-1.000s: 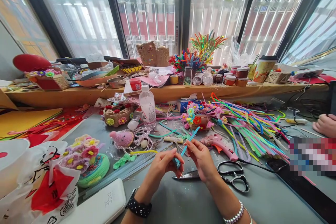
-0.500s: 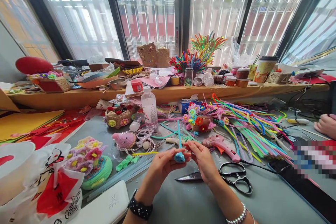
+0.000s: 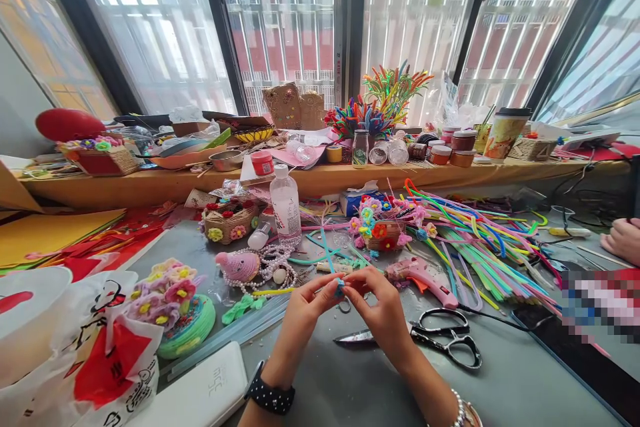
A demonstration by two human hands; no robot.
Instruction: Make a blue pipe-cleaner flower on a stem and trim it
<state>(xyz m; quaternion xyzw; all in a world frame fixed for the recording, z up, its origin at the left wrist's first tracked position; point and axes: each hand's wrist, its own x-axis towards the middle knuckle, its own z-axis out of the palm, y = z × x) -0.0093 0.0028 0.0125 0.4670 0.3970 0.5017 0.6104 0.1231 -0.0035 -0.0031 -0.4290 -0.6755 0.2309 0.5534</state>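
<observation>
Head view: the blue fuzzy stem (image 3: 327, 250) is at the near middle of the scene, raised in front of the person, between the fingertips of both hands. One straight length points away toward the far side, leaning slightly left, while its near end is gathered into a small blue bunch (image 3: 339, 286) largely hidden by the fingers. The left hand (image 3: 306, 307) is nearly closed at the tips, thumb and forefinger pinching the bunch from the left; the right hand (image 3: 376, 297) pinches it from the right, its other fingers loosely bent.

The stem looks very light, with a soft, fluffy coat that probably grips well rather than slips. It likely has a thin wire core, so it should bend easily and hold its shape; hard squeezing could flatten the pile or distort the curl. The bunch seems the best place for a light two-sided fingertip hold, leaving the straight length free to be taken near its root. The scissors (image 3: 419, 335) lie beneath and right of the right wrist, the pink glue gun (image 3: 425, 278) farther off.
</observation>
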